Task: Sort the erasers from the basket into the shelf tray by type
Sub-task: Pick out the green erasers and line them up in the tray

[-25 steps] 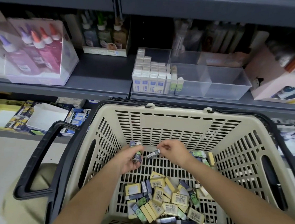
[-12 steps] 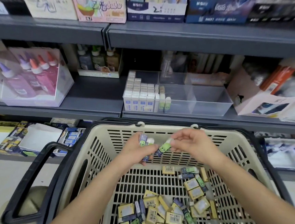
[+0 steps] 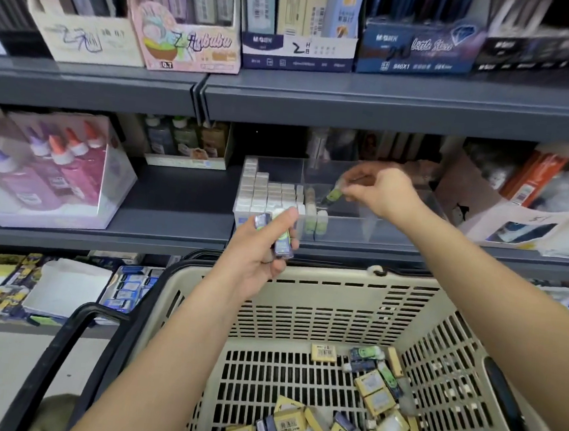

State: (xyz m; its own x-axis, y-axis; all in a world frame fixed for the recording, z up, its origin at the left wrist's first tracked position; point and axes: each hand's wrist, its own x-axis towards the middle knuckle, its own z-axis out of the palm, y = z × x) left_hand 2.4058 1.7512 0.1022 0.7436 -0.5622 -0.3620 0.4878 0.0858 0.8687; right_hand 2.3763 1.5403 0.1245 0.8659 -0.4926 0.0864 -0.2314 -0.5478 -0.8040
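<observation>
A beige basket [image 3: 338,288] sits low in front of me, with several yellow, green and purple erasers [image 3: 323,425] on its floor. A clear shelf tray [image 3: 372,223] holds rows of white erasers [image 3: 264,196] in its left part, plus two green-sleeved ones [image 3: 315,219] beside them. My right hand [image 3: 378,191] reaches over the tray, pinching a green eraser [image 3: 333,195] above the left compartment's right side. My left hand [image 3: 258,257] hovers in front of the tray, gripping a few purple and green erasers [image 3: 282,241].
A clear box of glue bottles [image 3: 49,174] stands at left on the same shelf. A pink-white carton [image 3: 503,214] is right of the tray. Boxed stationery [image 3: 299,27] fills the upper shelf. The basket's black handle [image 3: 58,350] hangs at left.
Both hands rose out of the basket toward the shelf. My right hand took one green eraser from the left hand's bunch and carried it over the tray. The camera tilted upward.
</observation>
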